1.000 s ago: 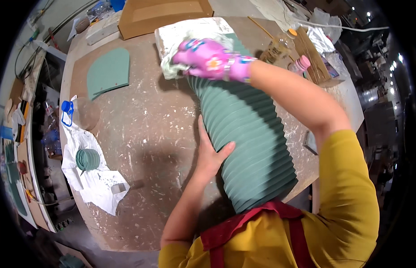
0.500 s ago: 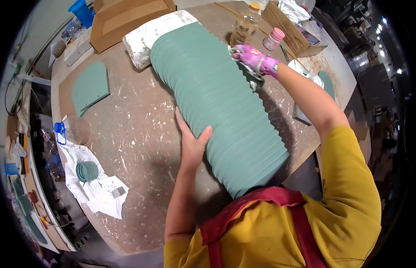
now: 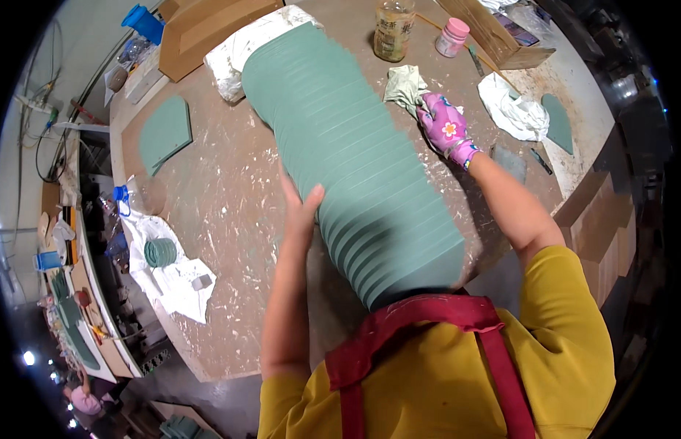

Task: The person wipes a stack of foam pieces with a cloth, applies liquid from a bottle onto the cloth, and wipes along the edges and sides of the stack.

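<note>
A long row of thin green round-ended slabs [image 3: 348, 139] leans in overlapping layers across the table, from a white wrapped block [image 3: 225, 69] at the far end to my apron. My bare left hand [image 3: 302, 205] lies against the row's left side, thumb and fingers spread, its fingertips partly hidden along the edge. Wearing a pink flowered glove, my right hand [image 3: 446, 126] is closed on a crumpled pale cloth [image 3: 405, 86] just off the row's right side.
Beyond the cloth stand a bottle of amber liquid [image 3: 394, 33] and a pink jar [image 3: 452, 36]. A white cloth [image 3: 512, 108] lies at right. At left are a loose green slab [image 3: 166, 133], a green coil [image 3: 160, 252] on white cloth, and a cardboard box [image 3: 208, 36].
My right hand has drawn back from the row's edge toward the right with the cloth. The head view has shifted; my left hand stays against the left side.
</note>
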A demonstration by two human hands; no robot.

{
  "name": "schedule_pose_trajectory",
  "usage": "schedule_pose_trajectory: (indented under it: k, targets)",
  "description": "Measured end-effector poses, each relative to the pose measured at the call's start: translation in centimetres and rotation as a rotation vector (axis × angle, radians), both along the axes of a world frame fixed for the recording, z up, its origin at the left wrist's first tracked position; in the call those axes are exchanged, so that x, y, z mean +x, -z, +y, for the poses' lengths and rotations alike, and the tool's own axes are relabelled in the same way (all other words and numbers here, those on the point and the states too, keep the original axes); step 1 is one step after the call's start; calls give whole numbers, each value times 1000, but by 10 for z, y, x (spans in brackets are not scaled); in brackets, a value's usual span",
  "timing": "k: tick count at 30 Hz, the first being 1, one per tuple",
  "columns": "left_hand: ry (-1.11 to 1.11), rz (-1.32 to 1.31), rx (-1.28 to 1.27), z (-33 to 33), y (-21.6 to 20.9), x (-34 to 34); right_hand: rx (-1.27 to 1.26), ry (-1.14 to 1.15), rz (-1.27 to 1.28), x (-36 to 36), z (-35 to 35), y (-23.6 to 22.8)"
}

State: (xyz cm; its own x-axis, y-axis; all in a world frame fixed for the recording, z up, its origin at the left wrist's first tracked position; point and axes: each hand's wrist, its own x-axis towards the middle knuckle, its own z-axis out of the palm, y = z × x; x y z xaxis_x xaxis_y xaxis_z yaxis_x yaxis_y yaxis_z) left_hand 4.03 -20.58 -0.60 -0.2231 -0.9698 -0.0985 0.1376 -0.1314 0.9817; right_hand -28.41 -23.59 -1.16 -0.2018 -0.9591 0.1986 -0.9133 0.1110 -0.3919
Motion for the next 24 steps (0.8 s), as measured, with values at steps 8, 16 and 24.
schedule_pose_trajectory:
  k: [8, 16, 24]
  targets:
    - [-190, -314, -61, 29, -24, 4, 89, -40, -84, -5, 1, -4]
    - [-807, -862, -189, 93, -56, 170, 48, -172, -309, -34, 28, -30]
    - [-475, -1446, -270, 105, -62, 235, -277, -198, -302, -8, 95, -77]
